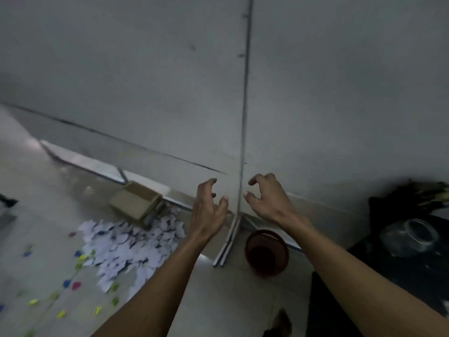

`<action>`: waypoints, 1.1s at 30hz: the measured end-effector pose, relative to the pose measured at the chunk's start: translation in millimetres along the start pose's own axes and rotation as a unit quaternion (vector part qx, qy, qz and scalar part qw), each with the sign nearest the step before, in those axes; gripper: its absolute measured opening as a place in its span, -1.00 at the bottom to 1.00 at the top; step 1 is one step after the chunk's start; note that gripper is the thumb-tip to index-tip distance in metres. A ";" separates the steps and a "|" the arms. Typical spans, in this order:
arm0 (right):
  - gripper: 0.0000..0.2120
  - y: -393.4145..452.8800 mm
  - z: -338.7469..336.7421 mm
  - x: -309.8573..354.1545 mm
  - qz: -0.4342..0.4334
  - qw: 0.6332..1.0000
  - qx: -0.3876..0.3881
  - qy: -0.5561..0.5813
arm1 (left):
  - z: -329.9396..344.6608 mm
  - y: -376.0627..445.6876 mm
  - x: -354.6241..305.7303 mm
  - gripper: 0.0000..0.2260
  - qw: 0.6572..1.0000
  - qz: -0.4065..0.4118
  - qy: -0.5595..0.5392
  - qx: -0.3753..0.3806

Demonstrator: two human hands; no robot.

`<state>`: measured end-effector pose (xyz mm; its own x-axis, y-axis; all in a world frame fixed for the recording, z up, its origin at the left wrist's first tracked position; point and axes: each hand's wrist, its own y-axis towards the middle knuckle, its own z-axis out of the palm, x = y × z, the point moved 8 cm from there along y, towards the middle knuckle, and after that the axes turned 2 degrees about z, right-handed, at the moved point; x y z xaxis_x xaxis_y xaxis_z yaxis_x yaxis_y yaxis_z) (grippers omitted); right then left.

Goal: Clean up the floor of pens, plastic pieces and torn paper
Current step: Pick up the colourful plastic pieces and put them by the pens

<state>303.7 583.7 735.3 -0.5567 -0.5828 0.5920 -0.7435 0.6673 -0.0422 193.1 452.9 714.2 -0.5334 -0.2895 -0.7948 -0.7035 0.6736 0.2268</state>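
Observation:
A heap of torn white paper [131, 244] lies on the floor at lower left, beside a tipped cardboard box [136, 203]. Small coloured plastic pieces [76, 285] in yellow, blue and pink are scattered to the left of the heap. No pens can be made out in the blur. My left hand [209, 210] and my right hand [267, 200] are both raised in front of the wall, fingers loosely curled, holding nothing. They hang well above the floor, apart from the litter.
A grey panelled wall [170, 81] fills the upper view, with a metal strip [245, 105] running down it. A red mesh bin [266, 251] stands on the floor under my right forearm. A clear jar [413, 237] sits on a black surface at the right.

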 end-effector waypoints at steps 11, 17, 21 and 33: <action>-0.70 -55.9 186.1 239.4 -0.217 0.962 0.164 -0.005 | -246.6 -138.8 151.7 -0.74 0.969 -0.153 0.040 -0.187; -0.67 -82.8 284.4 334.8 -0.283 0.919 0.271 -0.031 | -340.8 -210.1 213.3 -0.72 0.928 -0.240 0.049 -0.280; -0.68 -93.1 343.5 380.0 -0.323 0.894 0.306 -0.047 | -385.7 -247.4 251.1 -0.73 0.899 -0.288 0.060 -0.323; -0.74 -82.1 526.0 496.8 -0.347 0.849 0.395 -0.041 | -486.0 -287.4 392.0 -0.73 0.836 -0.409 0.060 -0.361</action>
<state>-106.6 -4.5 609.5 0.1178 -0.7608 0.6382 -0.9015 -0.3514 -0.2525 -42.1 -184.7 611.0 0.2524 -0.5480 -0.7975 -0.9328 -0.3568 -0.0500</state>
